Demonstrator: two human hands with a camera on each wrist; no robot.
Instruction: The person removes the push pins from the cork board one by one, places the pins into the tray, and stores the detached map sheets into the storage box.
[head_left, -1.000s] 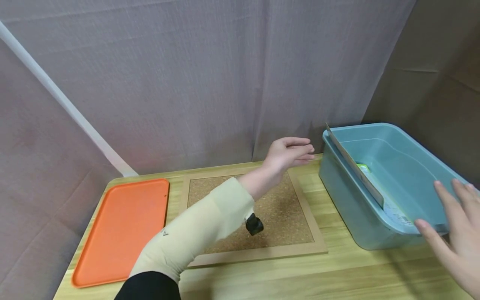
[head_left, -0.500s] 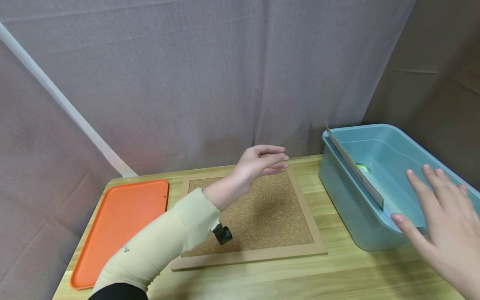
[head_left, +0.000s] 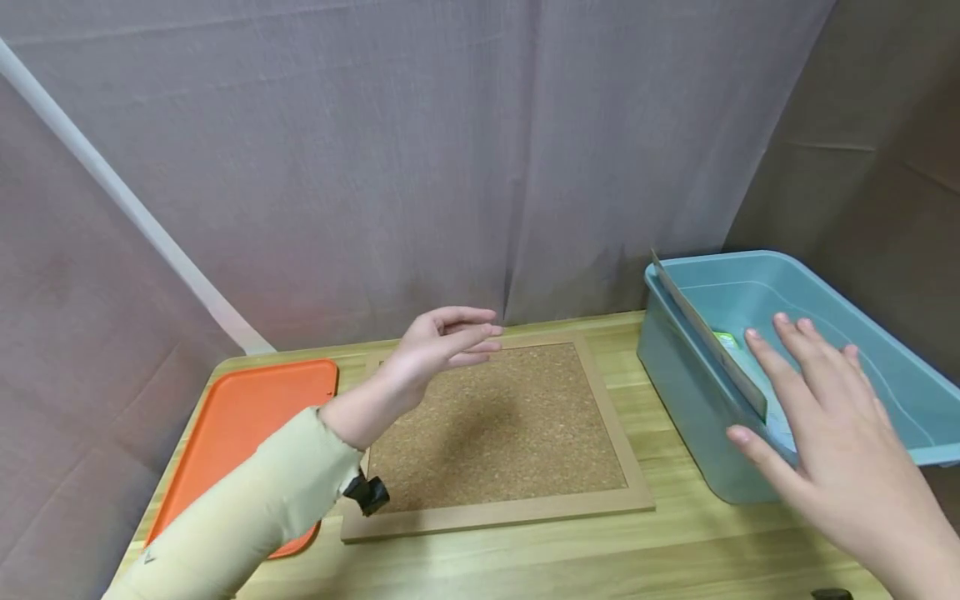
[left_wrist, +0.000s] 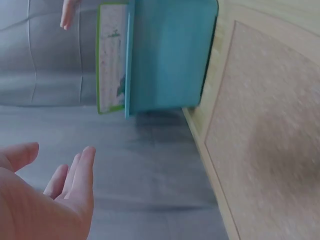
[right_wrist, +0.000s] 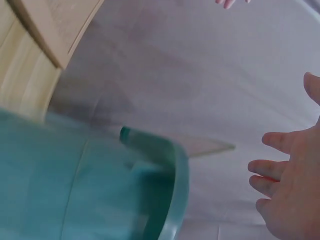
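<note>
1. Currently the right hand hangs over the near corner of the teal bin, fingers spread wide and straight, holding nothing.
2. Just beyond those fingertips a flat card leans against the bin's left wall, with a small green item down inside beside it.
3. Whether the palm touches the bin's rim cannot be told.
4. The left hand floats above the far edge of the cork board, fingers loosely extended and empty, pointing toward the bin but well apart from it.
5. Below and behind the left wrist lies an orange tray on the wooden worktop.
6. A grey curtain hangs beyond both sets of fingers.
</note>
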